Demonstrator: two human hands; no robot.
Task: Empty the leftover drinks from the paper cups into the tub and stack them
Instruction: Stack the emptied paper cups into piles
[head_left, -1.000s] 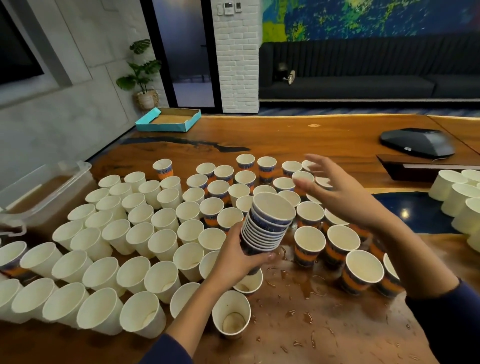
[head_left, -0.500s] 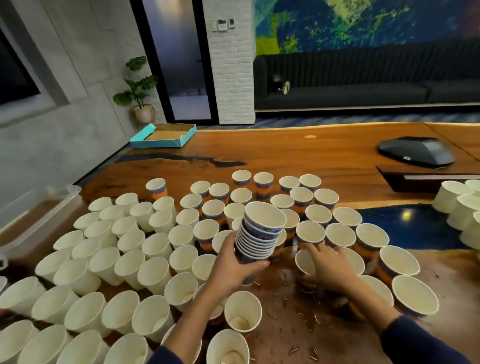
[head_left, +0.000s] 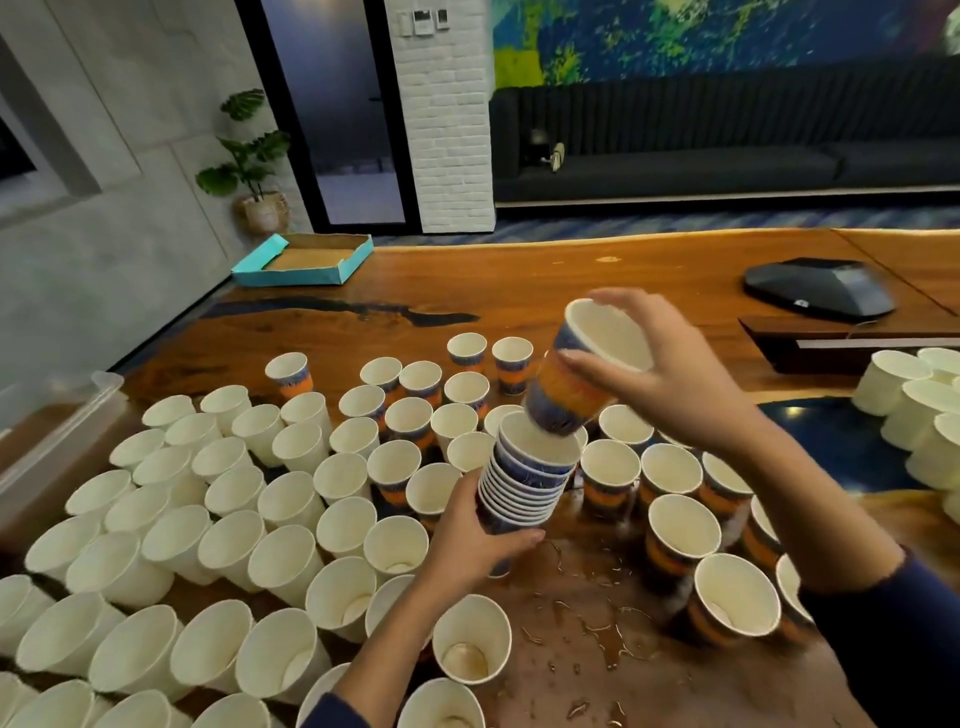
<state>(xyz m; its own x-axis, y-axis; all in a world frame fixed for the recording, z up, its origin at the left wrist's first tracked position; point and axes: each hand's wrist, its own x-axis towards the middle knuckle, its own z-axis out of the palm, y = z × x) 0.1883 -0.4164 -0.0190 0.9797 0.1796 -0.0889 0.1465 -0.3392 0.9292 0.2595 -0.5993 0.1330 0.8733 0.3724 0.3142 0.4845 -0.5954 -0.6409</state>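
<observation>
Head view looks down on a long wooden table (head_left: 597, 270) crowded with paper cups. One left hand (head_left: 470, 540) curls its fingers and thumb round the lower part of a stack of nested cups (head_left: 524, 483), held tilted just above the table near the middle; about ten rims show in it. One right hand (head_left: 670, 384) grips a single blue-and-orange cup (head_left: 576, 384) by its side, thumb on the near face and fingers over the far rim, the cup tilted with its base touching or just inside the mouth of the stack's top cup.

Loose cups stand in three groups. To the left and near side, a dense field of several dozen open white-walled cups (head_left: 223, 545), too many and too overlapped for an exact count; a few near ones show brown dregs. To the right of the stack, around ten printed cups (head_left: 680, 530) stand together under the right forearm. At the far right edge, roughly eight plain white cups (head_left: 924, 410) sit well apart from the rest.

One clear plastic tub (head_left: 62, 415) with brown liquid lies at the left edge. Spilled drops (head_left: 597, 618) wet the table near the stack. One teal cardboard tray (head_left: 306, 260) sits far left, one dark grey device (head_left: 821, 288) far right.
</observation>
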